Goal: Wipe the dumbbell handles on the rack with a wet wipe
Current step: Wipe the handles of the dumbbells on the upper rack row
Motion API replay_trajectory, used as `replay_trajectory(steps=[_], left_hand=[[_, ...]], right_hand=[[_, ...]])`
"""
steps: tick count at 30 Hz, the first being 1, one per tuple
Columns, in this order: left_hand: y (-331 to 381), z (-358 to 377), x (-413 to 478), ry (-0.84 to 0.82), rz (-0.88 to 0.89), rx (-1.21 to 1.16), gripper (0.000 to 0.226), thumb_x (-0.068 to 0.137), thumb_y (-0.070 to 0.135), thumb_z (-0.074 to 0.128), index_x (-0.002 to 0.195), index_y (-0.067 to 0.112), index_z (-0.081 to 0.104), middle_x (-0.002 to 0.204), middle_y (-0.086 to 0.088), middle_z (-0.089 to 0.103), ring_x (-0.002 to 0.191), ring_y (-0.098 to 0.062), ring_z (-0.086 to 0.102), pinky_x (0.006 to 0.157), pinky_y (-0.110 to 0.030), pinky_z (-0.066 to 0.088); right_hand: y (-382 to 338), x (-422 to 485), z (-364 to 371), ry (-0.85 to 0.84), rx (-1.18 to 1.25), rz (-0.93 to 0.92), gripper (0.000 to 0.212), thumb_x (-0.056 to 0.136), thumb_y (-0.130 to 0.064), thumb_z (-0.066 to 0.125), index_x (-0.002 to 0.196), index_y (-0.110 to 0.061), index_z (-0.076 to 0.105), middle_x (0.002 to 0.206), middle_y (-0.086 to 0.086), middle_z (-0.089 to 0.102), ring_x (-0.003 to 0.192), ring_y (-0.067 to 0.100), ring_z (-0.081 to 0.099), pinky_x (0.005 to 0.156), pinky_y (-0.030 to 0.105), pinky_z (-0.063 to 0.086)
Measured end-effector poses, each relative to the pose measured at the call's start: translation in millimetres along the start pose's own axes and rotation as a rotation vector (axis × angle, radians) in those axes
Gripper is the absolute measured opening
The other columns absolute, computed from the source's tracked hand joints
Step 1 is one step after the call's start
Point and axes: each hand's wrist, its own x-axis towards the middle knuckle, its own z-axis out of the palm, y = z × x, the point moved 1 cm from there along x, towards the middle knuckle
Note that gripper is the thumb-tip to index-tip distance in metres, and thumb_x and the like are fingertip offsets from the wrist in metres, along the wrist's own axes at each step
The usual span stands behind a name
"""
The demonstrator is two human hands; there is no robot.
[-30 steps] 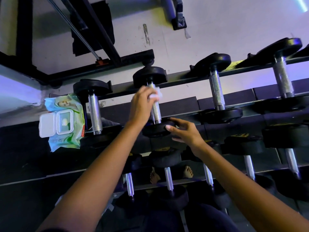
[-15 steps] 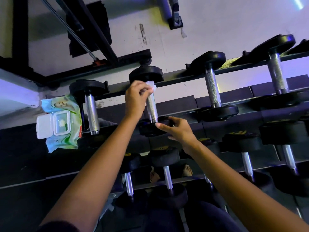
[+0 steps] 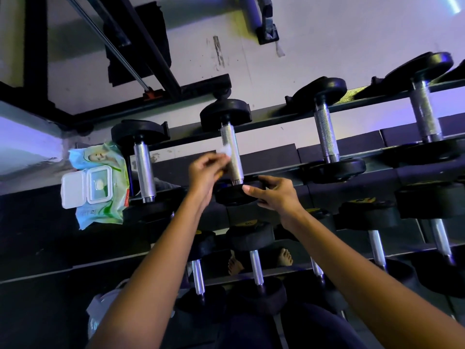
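Several black dumbbells with silver handles lie across the top tier of the rack (image 3: 276, 123). My left hand (image 3: 205, 172) pinches a small white wet wipe (image 3: 225, 150) against the left side of the second dumbbell's knurled handle (image 3: 232, 154), about halfway along it. The hand is motion-blurred. My right hand (image 3: 273, 193) rests with spread fingers on that dumbbell's near black weight head (image 3: 231, 196). The smooth handle (image 3: 143, 170) of the leftmost dumbbell stands just left of my left arm. Two more knurled handles (image 3: 327, 136) are to the right.
A green wet wipe pack (image 3: 99, 182) with its white lid flipped open lies on the rack's left end. A lower tier holds more dumbbells (image 3: 254, 263). Bare feet (image 3: 284, 256) show between the tiers. A black machine frame (image 3: 156, 51) stands against the wall behind.
My left hand has slid with the wipe from the far end of the handle toward its middle, nearer to me. My right hand stays on the near weight head.
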Motion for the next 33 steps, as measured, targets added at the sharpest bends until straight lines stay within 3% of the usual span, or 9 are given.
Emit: replay_trajectory(steps=[3, 7, 9, 11, 14, 18, 20, 27, 33], left_hand=[[2.7, -8.6, -6.5, -0.082, -0.063, 0.058, 0.017, 0.081, -0.006, 0.061, 0.075, 0.009, 0.062, 0.063, 0.006, 0.069, 0.067, -0.010, 0.062, 0.064, -0.019, 0.054], [23.5, 17.4, 35.1, 0.031, -0.081, -0.347, 0.013, 0.086, -0.001, 0.059, 0.079, 0.010, 0.062, 0.068, 0.001, 0.070, 0.067, -0.011, 0.063, 0.066, -0.023, 0.053], [17.3, 19.8, 38.6, 0.031, -0.124, -0.413, 0.010, 0.087, 0.004, 0.059, 0.082, 0.011, 0.063, 0.077, -0.002, 0.069, 0.071, -0.013, 0.062, 0.067, -0.024, 0.052], [3.8, 7.4, 20.1, -0.014, -0.178, -0.302, 0.011, 0.087, 0.002, 0.057, 0.080, 0.010, 0.061, 0.080, -0.002, 0.068, 0.075, -0.014, 0.062, 0.067, -0.023, 0.054], [-8.6, -12.4, -7.7, -0.100, -0.175, 0.012, 0.015, 0.082, -0.002, 0.061, 0.075, 0.010, 0.061, 0.064, 0.006, 0.068, 0.072, -0.013, 0.061, 0.059, -0.018, 0.053], [19.4, 6.4, 24.5, -0.018, 0.008, -0.044, 0.017, 0.079, -0.006, 0.064, 0.074, 0.011, 0.063, 0.069, 0.004, 0.068, 0.076, -0.013, 0.060, 0.069, -0.022, 0.050], [34.3, 18.6, 38.8, 0.021, 0.123, -0.012, 0.019, 0.078, -0.005, 0.066, 0.073, 0.013, 0.064, 0.068, 0.006, 0.067, 0.073, -0.010, 0.058, 0.064, -0.019, 0.046], [5.5, 13.0, -20.8, -0.119, 0.476, 0.798, 0.004, 0.073, 0.011, 0.075, 0.076, 0.012, 0.073, 0.076, 0.010, 0.056, 0.074, -0.005, 0.053, 0.065, -0.004, 0.036], [42.0, 42.0, 24.4, -0.136, 0.790, 1.297, 0.024, 0.087, 0.018, 0.062, 0.096, -0.002, 0.071, 0.100, -0.013, 0.054, 0.093, -0.026, 0.049, 0.083, -0.031, 0.041]], right_hand=[[0.2, 0.5, 0.7, -0.001, -0.006, 0.005, 0.071, 0.065, -0.021, 0.084, 0.128, -0.005, 0.056, 0.123, 0.011, 0.061, 0.105, 0.020, 0.062, 0.062, 0.020, 0.054], [1.6, 3.1, 0.4, 0.001, 0.011, 0.019, 0.071, 0.065, -0.020, 0.084, 0.128, -0.005, 0.057, 0.123, 0.012, 0.062, 0.107, 0.021, 0.062, 0.070, 0.025, 0.056], [2.0, 3.4, -0.1, 0.003, 0.019, 0.022, 0.069, 0.065, -0.018, 0.084, 0.127, -0.005, 0.057, 0.122, 0.012, 0.062, 0.106, 0.022, 0.062, 0.073, 0.028, 0.056], [1.3, 1.6, -0.7, 0.002, 0.034, 0.026, 0.069, 0.065, -0.018, 0.084, 0.127, -0.005, 0.058, 0.122, 0.012, 0.061, 0.105, 0.022, 0.062, 0.075, 0.029, 0.056], [0.6, 1.1, -1.1, 0.001, 0.045, 0.033, 0.070, 0.063, -0.017, 0.085, 0.127, -0.005, 0.057, 0.122, 0.013, 0.061, 0.105, 0.022, 0.062, 0.075, 0.028, 0.056], [0.2, 0.8, -2.1, -0.007, 0.041, 0.031, 0.070, 0.064, -0.018, 0.085, 0.128, -0.005, 0.057, 0.124, 0.011, 0.059, 0.106, 0.020, 0.061, 0.073, 0.025, 0.056], [0.2, 0.7, -2.0, -0.003, 0.045, 0.031, 0.070, 0.065, -0.017, 0.084, 0.128, -0.005, 0.056, 0.125, 0.009, 0.059, 0.105, 0.018, 0.060, 0.074, 0.027, 0.056], [2.0, 1.1, -0.5, 0.005, 0.035, 0.024, 0.070, 0.062, -0.020, 0.086, 0.125, -0.006, 0.059, 0.118, 0.007, 0.064, 0.101, 0.017, 0.063, 0.067, 0.023, 0.055], [5.9, 0.0, 0.5, 0.046, 0.068, 0.008, 0.074, 0.060, -0.022, 0.087, 0.126, -0.006, 0.057, 0.111, 0.001, 0.059, 0.091, 0.012, 0.059, 0.076, 0.029, 0.057]])
